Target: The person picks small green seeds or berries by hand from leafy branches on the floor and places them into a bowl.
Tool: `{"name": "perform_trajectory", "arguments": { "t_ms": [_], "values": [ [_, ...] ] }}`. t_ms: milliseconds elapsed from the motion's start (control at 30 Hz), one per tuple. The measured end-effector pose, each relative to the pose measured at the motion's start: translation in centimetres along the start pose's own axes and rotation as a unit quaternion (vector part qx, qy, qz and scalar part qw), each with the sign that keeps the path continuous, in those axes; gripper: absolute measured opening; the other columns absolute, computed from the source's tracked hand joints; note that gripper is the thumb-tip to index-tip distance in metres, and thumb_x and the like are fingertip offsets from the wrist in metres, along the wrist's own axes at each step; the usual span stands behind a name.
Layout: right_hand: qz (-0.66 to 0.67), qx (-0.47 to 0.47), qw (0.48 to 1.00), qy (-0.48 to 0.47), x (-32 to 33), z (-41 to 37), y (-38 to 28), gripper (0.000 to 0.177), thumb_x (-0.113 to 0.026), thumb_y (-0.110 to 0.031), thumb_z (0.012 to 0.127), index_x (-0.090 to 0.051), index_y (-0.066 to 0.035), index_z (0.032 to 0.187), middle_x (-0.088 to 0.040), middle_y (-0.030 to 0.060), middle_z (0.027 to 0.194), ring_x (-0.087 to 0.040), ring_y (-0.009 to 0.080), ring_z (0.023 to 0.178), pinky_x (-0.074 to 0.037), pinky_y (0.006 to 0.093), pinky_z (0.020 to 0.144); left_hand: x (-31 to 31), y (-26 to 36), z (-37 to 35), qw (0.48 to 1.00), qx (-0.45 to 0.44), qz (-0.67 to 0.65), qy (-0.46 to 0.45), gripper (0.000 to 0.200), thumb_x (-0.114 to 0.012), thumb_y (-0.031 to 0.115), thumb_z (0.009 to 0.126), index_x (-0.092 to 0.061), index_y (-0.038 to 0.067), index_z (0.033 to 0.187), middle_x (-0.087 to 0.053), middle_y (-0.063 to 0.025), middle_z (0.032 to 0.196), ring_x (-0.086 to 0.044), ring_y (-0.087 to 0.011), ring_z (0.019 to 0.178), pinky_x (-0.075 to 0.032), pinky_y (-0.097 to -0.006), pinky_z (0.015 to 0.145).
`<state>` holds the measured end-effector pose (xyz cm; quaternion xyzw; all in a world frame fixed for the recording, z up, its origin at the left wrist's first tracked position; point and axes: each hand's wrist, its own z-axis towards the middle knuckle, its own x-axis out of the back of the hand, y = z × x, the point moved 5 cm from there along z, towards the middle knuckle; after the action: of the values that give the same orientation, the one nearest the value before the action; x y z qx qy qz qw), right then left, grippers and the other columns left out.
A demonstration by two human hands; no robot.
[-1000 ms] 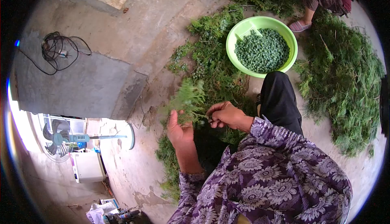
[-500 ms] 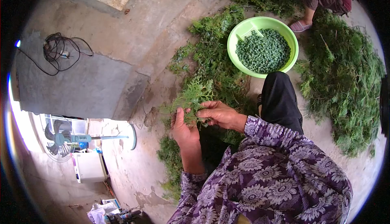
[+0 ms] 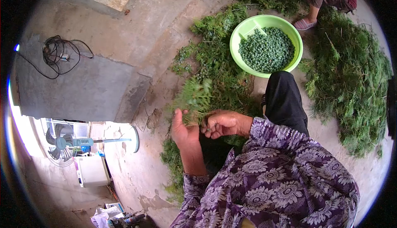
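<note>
A leafy green sprig (image 3: pixel 193 97), blurred by motion, rises from my left hand (image 3: pixel 185 134), whose thumb and fingers are round its base. Right beside it, my right hand (image 3: pixel 225 124) has its fingers curled in; what they hold, if anything, is hidden. Beyond my knee sits a light green basin (image 3: pixel 235 48) with many small green berries (image 3: pixel 269 50) and a pale green slotted piece (image 3: pixel 253 30) at its inner left side. Cut branches (image 3: pixel 221 67) lie on the floor under and beyond my hands.
A large heap of green branches (image 3: pixel 347 83) lies to the right. Another person's foot in a slipper (image 3: pixel 306 24) is beside the basin at the top. To the left are a coiled black cable (image 3: pixel 58 54), a standing fan (image 3: pixel 62 141) and a white box (image 3: pixel 93 171).
My right hand's fingers have curled inward, away from the sprig. The sprig in my left hand has shifted slightly and is now blurred. The basin appears slightly higher and further left in view.
</note>
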<state>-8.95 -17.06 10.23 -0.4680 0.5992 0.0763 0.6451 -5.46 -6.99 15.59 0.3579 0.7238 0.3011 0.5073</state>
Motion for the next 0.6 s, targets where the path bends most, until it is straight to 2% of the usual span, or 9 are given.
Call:
{"name": "perform_trajectory", "arguments": {
  "t_ms": [67, 133, 233, 333, 433, 600],
  "values": [
    [0.031, -0.008, 0.999, -0.012, -0.2, 0.1, 0.9, 0.018, -0.055, -0.011, 0.072, -0.055, -0.002, 0.087, -0.057, 0.0089, 0.084, -0.055, 0.0157, 0.069, -0.044, 0.0280, 0.054, 0.5, 1.0, 1.1, 0.997, -0.034, -0.061, 0.021, 0.015, -0.060, 0.014, 0.079, -0.052, 0.006, 0.089, -0.055, -0.0044, 0.080, -0.053, -0.0184, 0.072, -0.047, -0.0339, 0.065],
    [0.062, -0.016, 0.998, -0.026, -0.6, 0.2, 1.1, 0.022, -0.054, -0.009, 0.072, -0.055, 0.000, 0.092, -0.058, 0.0120, 0.089, -0.055, 0.0151, 0.072, -0.044, 0.0272, 0.051, 0.4, 1.4, 1.0, 0.997, -0.046, -0.052, 0.027, 0.016, -0.061, 0.015, 0.079, -0.053, 0.007, 0.090, -0.054, -0.0040, 0.079, -0.054, -0.0185, 0.072, -0.047, -0.0342, 0.064],
    [0.027, 0.044, 0.999, 0.008, -0.5, -0.5, -0.3, 0.024, -0.052, -0.008, 0.077, -0.050, 0.000, 0.100, -0.057, 0.0115, 0.090, -0.053, 0.0131, 0.067, -0.037, 0.0169, 0.044, 1.0, 1.6, 1.5, 0.997, -0.055, -0.042, 0.027, 0.017, -0.062, 0.016, 0.079, -0.053, 0.007, 0.091, -0.054, -0.0034, 0.079, -0.054, -0.0183, 0.073, -0.048, -0.0344, 0.064],
    [0.041, 0.044, 0.998, -0.014, 0.0, -0.5, -0.6, 0.020, -0.053, -0.010, 0.081, -0.049, -0.001, 0.098, -0.056, 0.0114, 0.087, -0.049, 0.0107, 0.062, -0.031, 0.0147, 0.039, 1.2, 1.6, 1.5, 0.996, -0.060, -0.051, 0.035, 0.018, -0.062, 0.016, 0.078, -0.053, 0.007, 0.092, -0.054, -0.0035, 0.079, -0.054, -0.0177, 0.073, -0.048, -0.0345, 0.065],
    [0.065, 0.035, 0.997, -0.016, 0.1, -0.3, -0.4, 0.017, -0.055, -0.014, 0.082, -0.049, -0.002, 0.093, -0.055, 0.0111, 0.084, -0.046, 0.0086, 0.057, -0.028, 0.0160, 0.037, 0.8, 1.6, 1.0, 0.995, -0.066, -0.055, 0.044, 0.018, -0.062, 0.015, 0.078, -0.054, 0.007, 0.093, -0.054, -0.0037, 0.080, -0.053, -0.0174, 0.074, -0.048, -0.0349, 0.065],
    [0.060, 0.060, 0.996, -0.002, 0.5, 0.2, 0.0, 0.017, -0.058, -0.016, 0.082, -0.049, -0.004, 0.090, -0.055, 0.0098, 0.079, -0.044, 0.0076, 0.053, -0.027, 0.0170, 0.036, 0.6, 1.7, 0.9, 0.995, -0.090, -0.036, 0.029, 0.019, -0.062, 0.015, 0.078, -0.054, 0.007, 0.093, -0.054, -0.0042, 0.081, -0.053, -0.0178, 0.076, -0.048, -0.0356, 0.066]
  ]
}}
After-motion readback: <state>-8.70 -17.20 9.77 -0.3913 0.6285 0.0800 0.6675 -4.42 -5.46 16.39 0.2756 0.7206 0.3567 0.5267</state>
